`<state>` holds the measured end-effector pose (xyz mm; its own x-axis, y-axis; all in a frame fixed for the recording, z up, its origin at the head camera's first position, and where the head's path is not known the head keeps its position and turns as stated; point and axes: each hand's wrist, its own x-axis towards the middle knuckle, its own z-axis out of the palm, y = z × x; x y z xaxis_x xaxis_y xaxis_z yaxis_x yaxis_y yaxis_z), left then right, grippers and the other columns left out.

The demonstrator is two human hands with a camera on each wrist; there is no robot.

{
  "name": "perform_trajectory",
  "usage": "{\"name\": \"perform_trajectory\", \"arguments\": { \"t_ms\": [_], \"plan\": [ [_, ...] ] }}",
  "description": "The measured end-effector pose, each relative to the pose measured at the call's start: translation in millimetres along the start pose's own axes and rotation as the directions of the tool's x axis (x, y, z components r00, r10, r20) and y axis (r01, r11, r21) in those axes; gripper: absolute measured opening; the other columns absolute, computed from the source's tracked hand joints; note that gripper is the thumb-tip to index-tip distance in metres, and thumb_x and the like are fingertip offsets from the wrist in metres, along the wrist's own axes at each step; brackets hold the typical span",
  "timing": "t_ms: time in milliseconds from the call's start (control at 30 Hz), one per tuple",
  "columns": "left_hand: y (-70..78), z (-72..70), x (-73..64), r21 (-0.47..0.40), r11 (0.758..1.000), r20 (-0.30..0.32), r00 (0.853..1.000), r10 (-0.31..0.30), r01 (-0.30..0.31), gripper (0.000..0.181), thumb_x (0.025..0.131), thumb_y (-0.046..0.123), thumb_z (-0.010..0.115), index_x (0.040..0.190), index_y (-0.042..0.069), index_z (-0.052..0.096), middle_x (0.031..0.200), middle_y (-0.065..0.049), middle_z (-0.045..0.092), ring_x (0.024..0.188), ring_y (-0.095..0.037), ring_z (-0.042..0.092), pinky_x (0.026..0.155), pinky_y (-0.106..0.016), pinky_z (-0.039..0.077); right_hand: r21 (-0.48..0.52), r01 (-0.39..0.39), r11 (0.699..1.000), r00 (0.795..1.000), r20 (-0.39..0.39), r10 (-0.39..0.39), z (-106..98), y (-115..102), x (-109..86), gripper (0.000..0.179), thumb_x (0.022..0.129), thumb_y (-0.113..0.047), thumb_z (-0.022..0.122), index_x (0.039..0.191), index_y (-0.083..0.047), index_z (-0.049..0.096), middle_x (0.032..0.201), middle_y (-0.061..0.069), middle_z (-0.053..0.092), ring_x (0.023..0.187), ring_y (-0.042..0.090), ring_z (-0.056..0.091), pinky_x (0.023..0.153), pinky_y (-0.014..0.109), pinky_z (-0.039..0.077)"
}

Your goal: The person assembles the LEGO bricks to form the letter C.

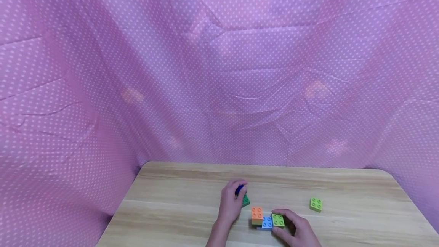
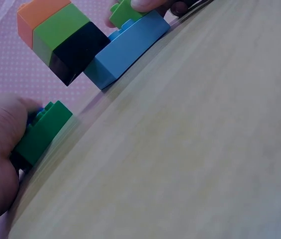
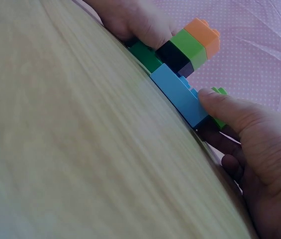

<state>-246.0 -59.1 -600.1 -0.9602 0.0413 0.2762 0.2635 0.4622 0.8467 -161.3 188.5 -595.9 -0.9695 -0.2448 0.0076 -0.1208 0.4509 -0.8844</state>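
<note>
My left hand (image 1: 230, 204) grips a dark blue brick (image 1: 239, 190) that sits at a green brick (image 1: 245, 201); the fingers hide much of the dark blue one. To the right, a light blue brick (image 2: 128, 52) lies on the table. On its left end rises a stack: a black brick (image 2: 79, 52) at the bottom, a lime brick (image 2: 60, 31) over it and an orange brick (image 1: 256, 213) on top. At the other end of the light blue brick, my right hand (image 1: 297, 228) pinches a lime brick (image 1: 278, 220) between thumb and fingers.
A loose lime brick (image 1: 316, 204) lies farther right on the wooden table (image 1: 178, 205). Pink dotted cloth (image 1: 219, 87) hangs behind the table and along its sides.
</note>
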Motion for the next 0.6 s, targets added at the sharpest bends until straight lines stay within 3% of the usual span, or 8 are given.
{"name": "perform_trajectory", "arguments": {
  "t_ms": [200,333,467,533,600],
  "plan": [
    [3.0,-2.1,0.1,-0.065,0.997,-0.192,0.981,0.040,-0.053,0.036,0.097,0.022,0.078,0.132,0.014,0.074,0.165,-0.002,0.043,0.141,-0.037,0.054,0.101,-0.037,0.057,0.022,-0.009,1.000,1.000,0.016,0.009,-0.5,-1.4,2.4,0.047,0.090,-0.040,0.085,0.131,-0.024,0.070,0.131,-0.003,0.070,0.111,0.004,0.062,0.094,0.020,0.050],
    [3.0,-2.7,-1.3,-0.131,0.986,-0.227,0.971,0.072,-0.104,0.032,0.097,0.026,0.079,0.126,0.014,0.077,0.168,-0.001,0.039,0.136,-0.037,0.058,0.099,-0.034,0.058,0.026,-0.024,0.999,0.999,0.023,0.023,-1.1,-1.5,4.4,0.047,0.090,-0.041,0.084,0.131,-0.024,0.070,0.133,-0.001,0.070,0.114,0.003,0.062,0.095,0.019,0.050],
    [2.7,-4.1,-0.9,-0.176,0.964,-0.247,0.957,0.152,-0.198,0.022,0.104,0.020,0.070,0.125,0.017,0.075,0.149,-0.007,0.060,0.118,-0.028,0.069,0.091,-0.031,0.061,0.030,-0.029,0.999,0.999,0.027,0.028,-2.0,-1.9,6.0,0.047,0.090,-0.041,0.084,0.131,-0.024,0.070,0.133,-0.001,0.070,0.115,0.004,0.062,0.096,0.019,0.050],
    [2.1,-4.6,-0.3,-0.223,0.944,-0.268,0.946,0.181,-0.244,0.023,0.106,0.012,0.065,0.127,0.017,0.074,0.128,-0.014,0.072,0.103,-0.028,0.074,0.080,-0.032,0.064,0.035,-0.031,0.999,0.999,0.028,0.030,-2.5,-2.1,6.7,0.047,0.090,-0.041,0.084,0.132,-0.024,0.070,0.134,0.000,0.070,0.114,0.003,0.062,0.096,0.018,0.050],
    [1.3,-4.4,-0.4,-0.294,0.918,-0.283,0.942,0.182,-0.266,0.027,0.107,0.005,0.060,0.130,0.015,0.071,0.109,-0.018,0.075,0.082,-0.027,0.076,0.066,-0.032,0.064,0.040,-0.030,0.999,0.999,0.027,0.029,-3.1,-2.0,7.2,0.047,0.090,-0.040,0.084,0.132,-0.023,0.070,0.134,0.000,0.069,0.114,0.004,0.062,0.096,0.018,0.050]
  ]
}}
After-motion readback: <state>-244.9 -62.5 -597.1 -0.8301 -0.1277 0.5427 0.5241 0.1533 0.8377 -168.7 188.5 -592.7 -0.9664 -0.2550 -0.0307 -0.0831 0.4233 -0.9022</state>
